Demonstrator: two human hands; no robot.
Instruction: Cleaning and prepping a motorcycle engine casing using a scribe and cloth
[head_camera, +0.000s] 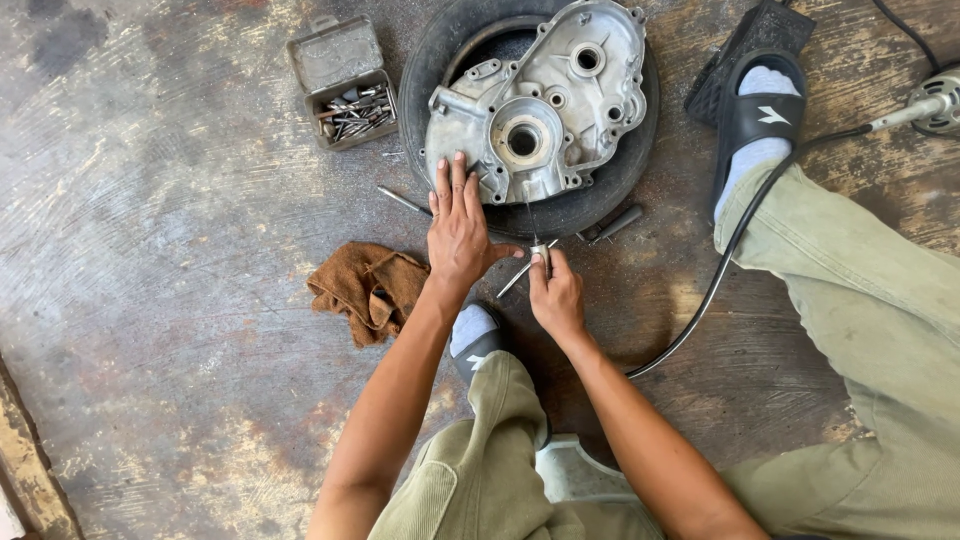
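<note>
Engine cover (540, 100), left hand (458, 232) flat, right hand (556, 295) pinching

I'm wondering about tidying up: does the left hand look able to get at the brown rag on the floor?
Probably yes. The left hand rests flat on the tyre and metal engine cover, and the brown rag lies on bare floor just beside its wrist, with nothing between them.

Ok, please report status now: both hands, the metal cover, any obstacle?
Left hand flat on engine cover edge. Right hand pinching small metal tool. Cover rests on tyre. Nothing blocking.
</note>
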